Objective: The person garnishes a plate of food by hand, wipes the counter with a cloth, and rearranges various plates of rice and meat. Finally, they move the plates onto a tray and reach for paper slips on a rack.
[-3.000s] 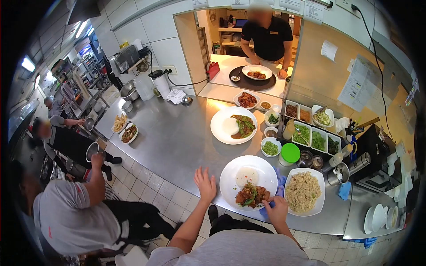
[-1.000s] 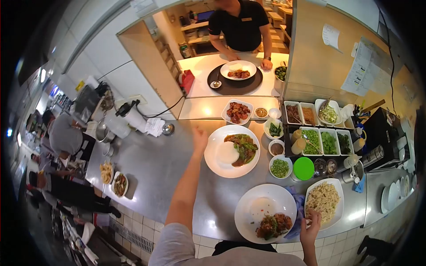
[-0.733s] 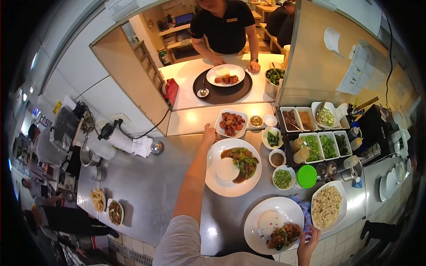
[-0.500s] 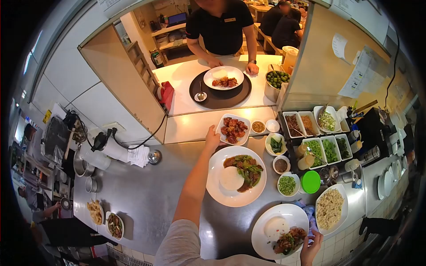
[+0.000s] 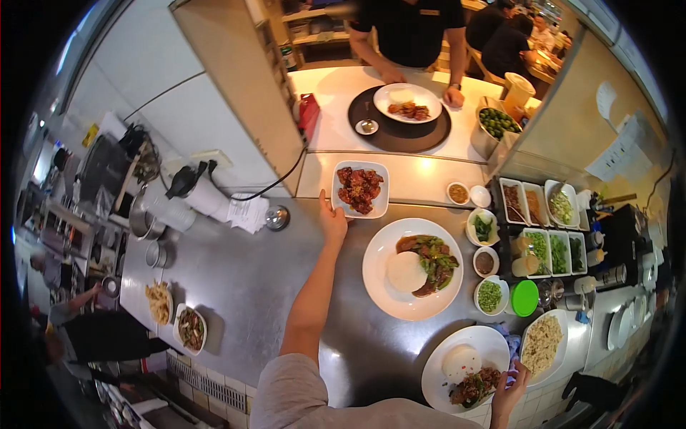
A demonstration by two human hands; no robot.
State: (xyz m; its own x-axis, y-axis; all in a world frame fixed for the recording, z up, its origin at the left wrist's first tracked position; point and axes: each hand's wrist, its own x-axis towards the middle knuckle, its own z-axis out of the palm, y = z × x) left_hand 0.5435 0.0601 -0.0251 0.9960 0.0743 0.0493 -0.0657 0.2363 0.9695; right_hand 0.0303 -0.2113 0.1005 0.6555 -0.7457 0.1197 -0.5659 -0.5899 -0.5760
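My left hand (image 5: pixel 333 216) grips the lower left edge of a white square dish (image 5: pixel 379 187) of glazed meat, at the edge of the pass shelf. With my right hand (image 5: pixel 513 382) I hold the right rim of a round white plate (image 5: pixel 436 365) with rice and browned meat, low in the view. Between them, a large white plate (image 5: pixel 375 275) with a rice mound and meat with green vegetables lies on the steel counter. To its right are small bowls of leafy greens (image 5: pixel 483 227), dark seasoning (image 5: pixel 486 262) and chopped scallions (image 5: pixel 490 296).
Across the pass a person in black (image 5: pixel 407 36) stands by a dark round tray (image 5: pixel 357 132) bearing a plate of food. Condiment containers (image 5: pixel 536 250), a green lid (image 5: pixel 524 298) and a fried rice dish (image 5: pixel 542 344) are right. Two small dishes (image 5: pixel 176 332) and a bell (image 5: pixel 277 218) are left.
The view has shifted, so the surroundings appear moved. My left hand has carried the square dish leftward, away from the small sauce bowls. My right hand stays at the lower plate's rim.
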